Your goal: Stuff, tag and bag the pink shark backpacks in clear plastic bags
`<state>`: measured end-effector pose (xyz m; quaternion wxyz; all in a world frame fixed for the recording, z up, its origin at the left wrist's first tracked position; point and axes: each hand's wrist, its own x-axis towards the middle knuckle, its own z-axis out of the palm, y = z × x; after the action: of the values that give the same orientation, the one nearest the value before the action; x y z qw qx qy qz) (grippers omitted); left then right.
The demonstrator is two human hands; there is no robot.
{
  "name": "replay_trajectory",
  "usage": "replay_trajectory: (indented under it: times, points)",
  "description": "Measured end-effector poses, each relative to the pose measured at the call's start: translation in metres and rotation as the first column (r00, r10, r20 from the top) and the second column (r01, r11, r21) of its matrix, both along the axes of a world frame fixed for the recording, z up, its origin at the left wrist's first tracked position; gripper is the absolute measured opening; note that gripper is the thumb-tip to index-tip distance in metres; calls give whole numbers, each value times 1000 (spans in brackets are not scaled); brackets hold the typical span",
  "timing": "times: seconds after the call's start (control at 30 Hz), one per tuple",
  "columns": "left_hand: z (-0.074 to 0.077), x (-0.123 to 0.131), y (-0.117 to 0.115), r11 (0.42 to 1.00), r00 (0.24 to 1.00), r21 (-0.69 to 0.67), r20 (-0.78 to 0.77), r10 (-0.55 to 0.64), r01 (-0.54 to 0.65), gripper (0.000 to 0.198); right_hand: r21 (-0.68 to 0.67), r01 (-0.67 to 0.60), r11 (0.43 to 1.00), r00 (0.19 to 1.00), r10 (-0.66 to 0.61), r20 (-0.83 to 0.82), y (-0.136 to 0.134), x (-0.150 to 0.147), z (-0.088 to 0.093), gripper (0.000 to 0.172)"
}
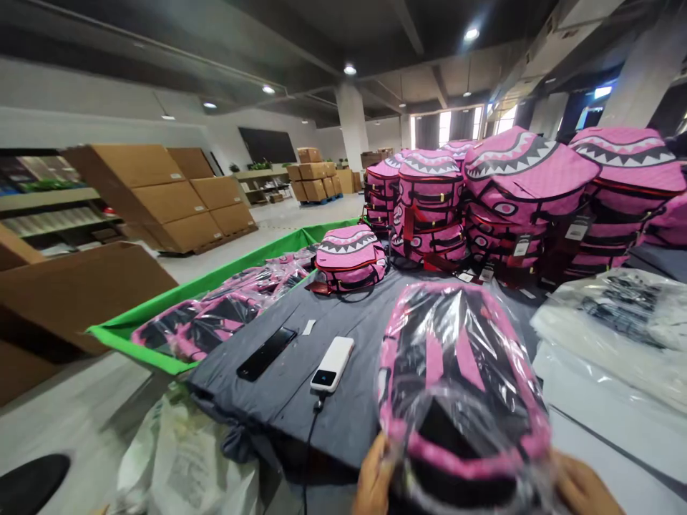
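1. The left hand (373, 481) and the right hand (582, 488) are at the two sides of a pink backpack in a clear plastic bag (461, 379), low in the view. Both grips are closed on the plastic, so the bag is clamped between them.
2. This backpack is over the near part of the grey-covered bench (348, 422), and its lower end goes past the bottom edge of the view.
3. On its left is open grey cloth, and then a white power bank (333, 363) with a black cable (311, 458) hanging over the bench edge. A black smartphone (267, 353) lies further left.
4. Further ahead, with free cloth between, stands an unwrapped pink shark-mouth backpack (350, 259). Behind it rise stacks of the same backpacks (429, 207).
5. Just beside the right hand's side are white goods in plastic bags (606, 322).
6. Along the bench's left edge runs a green-rimmed bin (161, 325) with bagged backpacks (204, 322) inside. A white plastic sack (182, 458) is below that edge, and cardboard cartons (155, 197) stand well apart.
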<state>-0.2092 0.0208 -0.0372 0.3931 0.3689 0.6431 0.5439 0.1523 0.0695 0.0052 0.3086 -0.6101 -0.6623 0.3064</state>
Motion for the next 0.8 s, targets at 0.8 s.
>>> replay_trajectory:
  times: [0.8]
  points:
    - [27, 141, 52, 837, 713, -136, 605, -354, 531, 66, -326, -118, 938, 888, -47, -457, -18, -32, 6, 70]
